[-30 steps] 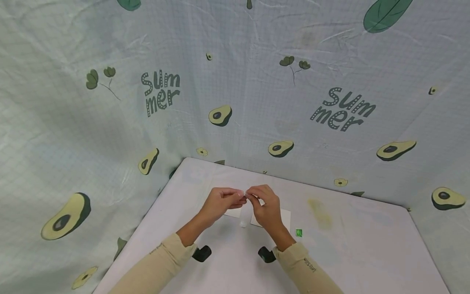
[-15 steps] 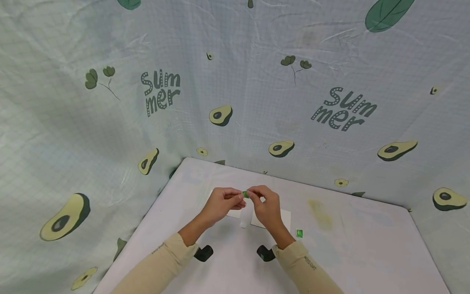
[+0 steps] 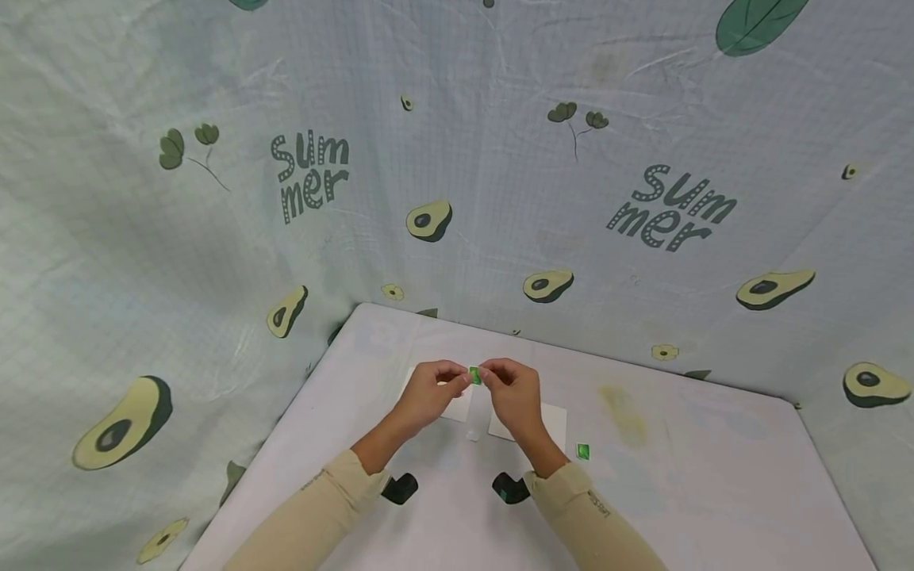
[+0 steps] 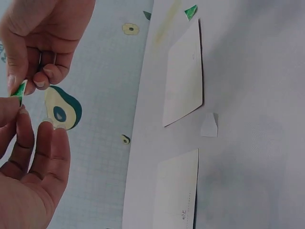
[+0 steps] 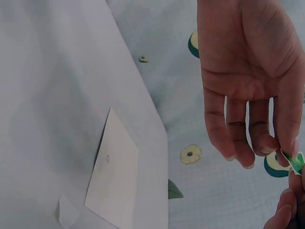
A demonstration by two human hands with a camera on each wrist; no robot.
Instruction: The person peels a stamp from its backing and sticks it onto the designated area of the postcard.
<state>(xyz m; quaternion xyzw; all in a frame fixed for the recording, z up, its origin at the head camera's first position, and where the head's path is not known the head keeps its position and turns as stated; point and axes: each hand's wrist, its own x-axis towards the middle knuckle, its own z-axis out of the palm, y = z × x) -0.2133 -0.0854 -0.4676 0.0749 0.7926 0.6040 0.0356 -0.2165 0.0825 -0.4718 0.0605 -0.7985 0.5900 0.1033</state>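
Note:
Between the fingertips of both hands is a small green paper square (image 3: 474, 375) with a white edge, like a stamp. My left hand (image 3: 427, 392) pinches it from the left with thumb and forefinger. From the other side my right hand (image 3: 516, 392) pinches it with thumb and finger. In the left wrist view, the green paper square (image 4: 20, 91) shows edge-on, above the table. The right wrist view shows the square (image 5: 296, 163) slightly bent, with the left hand (image 5: 250, 81) on its upper side, its other fingers loosely extended.
Two white cards (image 3: 457, 409) (image 4: 183, 76) with faint print lie beneath the hands. Between them is a small whitish paper scrap (image 4: 209, 125). A second green square (image 3: 582, 451) lies right of the cards. A patterned curtain (image 3: 485, 159) hangs behind the table.
The green square has turned between the fingers, from showing no green to showing its green face. Both hands stay close together, shifting only slightly.

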